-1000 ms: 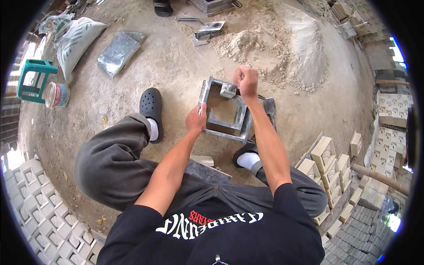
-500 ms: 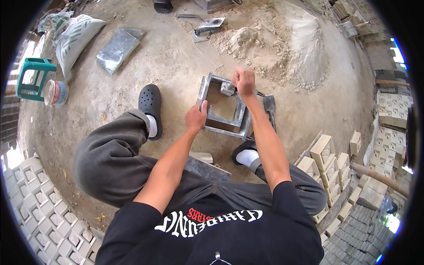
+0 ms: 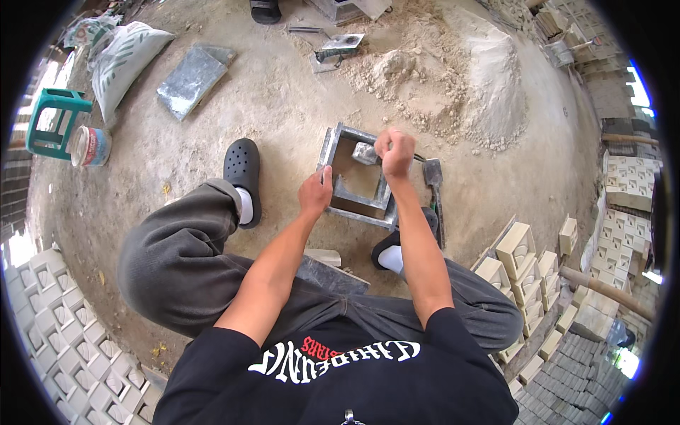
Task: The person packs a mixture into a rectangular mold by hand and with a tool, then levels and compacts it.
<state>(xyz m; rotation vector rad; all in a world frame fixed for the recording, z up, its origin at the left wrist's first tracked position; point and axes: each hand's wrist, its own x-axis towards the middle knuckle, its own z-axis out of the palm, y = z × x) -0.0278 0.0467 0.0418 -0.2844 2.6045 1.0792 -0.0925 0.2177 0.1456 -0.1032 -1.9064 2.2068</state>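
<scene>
A square metal mould (image 3: 359, 214) sits on the ground in front of me, between my feet, with pale material inside. My left hand (image 3: 315, 191) grips its left wall, thumb lying over the rim. Above the mould's far right corner, my right hand (image 3: 395, 153) is a closed fist around a hammer-like tool. That tool's grey block head (image 3: 365, 153) hangs over the opening near the far side; the fist hides most of its handle. Just right of the mould lies a second tool with a dark blocky head (image 3: 433, 172).
A heap of pale powder (image 3: 494, 92) lies far right. Flat metal plates (image 3: 191, 81), a white sack (image 3: 127, 67), a green stool (image 3: 57, 124) and a bucket (image 3: 91, 146) are left. Patterned blocks (image 3: 516, 244) stand near right; more blocks (image 3: 67, 333) stack near left.
My right fist has come down and toward me with the tool. The mould has turned slightly, and my left hand keeps its hold on the wall.
</scene>
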